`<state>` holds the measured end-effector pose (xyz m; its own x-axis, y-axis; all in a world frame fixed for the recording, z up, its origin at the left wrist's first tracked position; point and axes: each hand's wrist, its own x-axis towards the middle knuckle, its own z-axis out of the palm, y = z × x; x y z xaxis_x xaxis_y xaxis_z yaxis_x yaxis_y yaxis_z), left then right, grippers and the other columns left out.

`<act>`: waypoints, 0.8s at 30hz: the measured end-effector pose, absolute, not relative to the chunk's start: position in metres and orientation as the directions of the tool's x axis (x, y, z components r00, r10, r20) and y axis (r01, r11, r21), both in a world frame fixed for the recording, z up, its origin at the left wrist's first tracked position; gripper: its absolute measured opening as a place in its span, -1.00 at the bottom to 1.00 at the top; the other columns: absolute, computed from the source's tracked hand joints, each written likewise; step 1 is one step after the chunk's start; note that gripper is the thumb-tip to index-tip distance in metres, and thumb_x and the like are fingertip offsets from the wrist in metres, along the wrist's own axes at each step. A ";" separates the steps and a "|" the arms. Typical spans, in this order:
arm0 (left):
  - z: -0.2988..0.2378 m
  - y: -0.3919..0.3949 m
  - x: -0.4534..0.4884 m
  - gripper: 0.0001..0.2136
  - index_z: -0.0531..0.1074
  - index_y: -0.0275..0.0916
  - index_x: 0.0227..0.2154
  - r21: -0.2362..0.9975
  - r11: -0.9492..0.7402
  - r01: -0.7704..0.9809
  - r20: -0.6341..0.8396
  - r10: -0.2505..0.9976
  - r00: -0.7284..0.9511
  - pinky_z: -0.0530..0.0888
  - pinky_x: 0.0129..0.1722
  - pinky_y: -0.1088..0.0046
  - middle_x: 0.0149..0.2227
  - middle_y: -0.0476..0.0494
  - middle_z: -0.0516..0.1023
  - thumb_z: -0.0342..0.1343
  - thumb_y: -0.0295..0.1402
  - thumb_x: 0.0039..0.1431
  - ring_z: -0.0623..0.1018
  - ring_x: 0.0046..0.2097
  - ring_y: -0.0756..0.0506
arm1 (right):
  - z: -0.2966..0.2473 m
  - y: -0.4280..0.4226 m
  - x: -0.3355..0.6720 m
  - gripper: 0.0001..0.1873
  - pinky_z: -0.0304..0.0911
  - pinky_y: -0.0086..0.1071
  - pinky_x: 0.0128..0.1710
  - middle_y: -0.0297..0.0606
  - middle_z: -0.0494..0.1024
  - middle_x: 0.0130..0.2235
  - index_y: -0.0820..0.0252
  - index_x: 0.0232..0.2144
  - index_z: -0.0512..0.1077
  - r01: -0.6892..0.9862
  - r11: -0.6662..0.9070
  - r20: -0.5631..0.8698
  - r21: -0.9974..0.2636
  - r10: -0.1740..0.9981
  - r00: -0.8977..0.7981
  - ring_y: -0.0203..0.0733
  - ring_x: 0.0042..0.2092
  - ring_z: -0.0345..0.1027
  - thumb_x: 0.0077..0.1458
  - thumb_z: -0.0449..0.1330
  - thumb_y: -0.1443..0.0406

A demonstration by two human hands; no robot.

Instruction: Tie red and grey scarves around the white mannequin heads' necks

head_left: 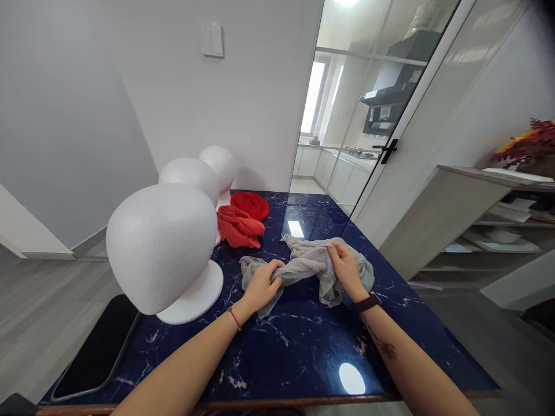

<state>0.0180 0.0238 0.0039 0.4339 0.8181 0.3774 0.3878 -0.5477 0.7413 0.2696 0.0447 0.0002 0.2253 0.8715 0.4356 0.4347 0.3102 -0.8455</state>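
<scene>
A thin grey scarf (306, 264) lies bunched across the right part of the table, partly raised between my two hands. My left hand (262, 283) grips its left portion, with thumb and fingers closed on the cloth. Farther right, my right hand (346, 267) pinches the scarf near its other end, and loose folds hang down beside the fingers. Behind my left hand rest a crumpled coral-red cloth (240, 226) and a darker red knitted-looking hat (250, 205). The nearest white foam head (162, 248) stands on a round base left of my left hand.
Two more foam heads (191, 176) stand in a row behind the nearest one. A black phone (97, 346) lies at the left corner of the dark blue marbled table (277, 358). Beyond the right edge are a glass door (347, 104) and a shelf unit (472, 219).
</scene>
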 end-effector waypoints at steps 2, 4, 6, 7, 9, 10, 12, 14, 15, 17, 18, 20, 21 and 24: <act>0.003 0.023 0.018 -0.66 0.33 -0.18 -0.10 0.721 -0.583 0.373 0.393 0.788 0.473 0.36 -0.10 0.35 -0.17 -0.07 0.49 -0.03 -0.49 0.02 0.47 -0.16 -0.08 | 0.000 0.041 0.257 -0.69 0.23 -0.34 -0.28 -0.22 0.51 -0.32 0.21 -0.31 0.43 0.385 0.318 0.374 -0.867 0.924 0.081 -0.15 -0.29 0.34 0.08 0.08 0.10; 0.001 0.022 0.019 -0.47 0.21 -0.18 0.07 0.693 -0.620 0.368 0.419 0.762 0.494 0.26 0.08 0.22 0.06 -0.17 0.37 0.10 -0.42 -0.03 0.36 0.07 -0.16 | 0.002 0.032 0.237 -0.72 0.23 -0.34 -0.27 -0.24 0.50 -0.33 0.21 -0.32 0.43 0.334 0.334 0.335 -0.881 0.940 -0.056 -0.17 -0.29 0.34 0.08 0.09 0.12; -0.002 0.020 0.021 -0.24 0.00 -0.17 0.19 0.677 -0.639 0.365 0.418 0.742 0.524 0.10 0.19 0.10 0.21 -0.22 0.17 0.21 -0.31 -0.10 0.20 0.20 -0.22 | 0.007 0.020 0.216 -0.75 0.23 -0.35 -0.25 -0.27 0.49 -0.32 0.19 -0.32 0.44 0.277 0.362 0.323 -0.890 0.929 -0.179 -0.20 -0.29 0.34 0.09 0.09 0.14; -0.004 0.019 0.023 -0.18 -0.05 -0.16 0.21 0.677 -0.642 0.359 0.406 0.733 0.546 0.05 0.21 0.07 0.23 -0.22 0.12 0.23 -0.28 -0.11 0.16 0.22 -0.22 | 0.009 0.014 0.207 -0.76 0.23 -0.36 -0.25 -0.28 0.49 -0.32 0.17 -0.31 0.44 0.245 0.369 0.315 -0.896 0.920 -0.233 -0.21 -0.29 0.33 0.10 0.08 0.15; -0.008 0.018 0.027 -0.31 0.07 -0.15 0.16 0.678 -0.652 0.340 0.361 0.698 0.618 0.02 0.23 0.07 0.17 -0.18 0.25 0.19 -0.30 -0.07 0.27 0.16 -0.19 | 0.014 0.005 0.198 -0.76 0.24 -0.38 -0.28 -0.30 0.48 -0.33 0.16 -0.31 0.45 0.174 0.361 0.305 -0.916 0.910 -0.280 -0.23 -0.31 0.33 0.10 0.09 0.14; -0.010 0.018 0.028 -0.46 0.20 -0.15 0.07 0.670 -0.663 0.335 0.330 0.670 0.665 0.03 0.23 0.09 0.06 -0.14 0.38 0.16 -0.34 -0.03 0.37 0.07 -0.16 | 0.016 0.003 0.198 -0.75 0.24 -0.39 -0.31 -0.30 0.48 -0.34 0.16 -0.32 0.45 0.139 0.345 0.302 -0.928 0.917 -0.260 -0.24 -0.34 0.33 0.09 0.10 0.13; -0.013 0.019 0.030 -0.80 0.40 -0.19 -0.24 0.637 -0.692 0.339 0.272 0.613 0.741 0.07 0.21 0.15 -0.25 -0.01 0.52 0.07 -0.43 0.02 0.49 -0.17 -0.07 | 0.017 0.007 0.206 -0.73 0.22 -0.41 -0.37 -0.30 0.48 -0.38 0.18 -0.35 0.45 0.087 0.306 0.291 -0.948 0.945 -0.145 -0.25 -0.38 0.31 0.06 0.13 0.11; -0.011 0.022 0.030 -0.90 0.39 -0.21 -0.44 0.615 -0.707 0.350 0.263 0.602 0.754 0.13 0.18 0.22 -0.46 0.07 0.47 0.00 -0.50 0.03 0.47 -0.35 0.00 | 0.016 0.016 0.222 -0.70 0.20 -0.43 -0.41 -0.29 0.48 -0.40 0.20 -0.35 0.45 0.082 0.284 0.283 -0.955 0.959 -0.016 -0.25 -0.40 0.30 0.03 0.15 0.09; -0.010 0.023 0.029 -0.88 0.38 -0.22 -0.48 0.616 -0.703 0.354 0.285 0.618 0.732 0.17 0.15 0.25 -0.50 0.08 0.44 -0.04 -0.52 0.03 0.45 -0.39 0.01 | 0.014 0.021 0.232 -0.68 0.19 -0.44 -0.44 -0.29 0.48 -0.41 0.21 -0.33 0.45 0.112 0.274 0.277 -0.955 0.961 0.011 -0.26 -0.42 0.29 0.03 0.14 0.08; -0.005 0.025 0.026 -0.85 0.35 -0.22 -0.50 0.639 -0.677 0.364 0.337 0.672 0.659 0.29 0.04 0.31 -0.51 0.06 0.41 -0.09 -0.51 0.07 0.41 -0.40 0.01 | 0.011 0.031 0.248 -0.65 0.15 -0.44 -0.48 -0.32 0.45 -0.48 0.22 -0.31 0.45 0.268 0.272 0.282 -0.924 0.959 -0.003 -0.27 -0.48 0.26 0.03 0.13 0.06; -0.003 0.025 0.025 -0.84 0.34 -0.23 -0.50 0.655 -0.657 0.373 0.351 0.701 0.621 0.34 -0.05 0.35 -0.50 0.04 0.41 -0.11 -0.49 0.10 0.40 -0.40 0.00 | 0.008 0.034 0.254 -0.64 0.13 -0.44 -0.50 -0.35 0.42 -0.54 0.22 -0.31 0.45 0.384 0.278 0.288 -0.880 0.957 -0.033 -0.28 -0.52 0.23 0.03 0.12 0.05; 0.001 0.023 0.023 -0.82 0.32 -0.22 -0.49 0.692 -0.609 0.389 0.352 0.754 0.554 0.37 -0.24 0.42 -0.48 0.01 0.40 -0.13 -0.42 0.16 0.39 -0.40 -0.01 | 0.005 0.037 0.260 -0.65 0.13 -0.41 -0.51 -0.38 0.37 -0.63 0.21 -0.32 0.47 0.605 0.292 0.299 -0.741 0.950 -0.092 -0.28 -0.58 0.19 0.05 0.10 0.05; 0.002 0.022 0.023 -0.82 0.32 -0.22 -0.47 0.716 -0.583 0.384 0.345 0.774 0.531 0.37 -0.30 0.44 -0.47 0.00 0.41 -0.14 -0.39 0.18 0.40 -0.40 -0.02 | 0.004 0.036 0.259 -0.65 0.16 -0.39 -0.48 -0.36 0.39 -0.63 0.20 -0.32 0.48 0.678 0.301 0.313 -0.671 0.943 -0.109 -0.26 -0.57 0.22 0.07 0.09 0.06; 0.003 0.018 0.023 -0.77 0.33 -0.22 -0.32 0.841 -0.466 0.275 0.269 0.801 0.535 0.35 -0.45 0.50 -0.49 0.00 0.45 -0.21 -0.30 0.25 0.41 -0.49 0.00 | 0.006 0.029 0.246 -0.65 0.26 -0.28 -0.24 -0.21 0.55 -0.32 0.16 -0.15 0.45 0.683 0.388 0.382 -0.618 0.908 -0.170 -0.14 -0.33 0.40 0.12 0.04 0.12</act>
<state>0.0235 0.0180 0.0027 0.5347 0.8011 0.2689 0.2750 -0.4658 0.8411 0.2460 0.0289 0.0064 -0.1702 0.9081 0.3825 0.6833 0.3885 -0.6182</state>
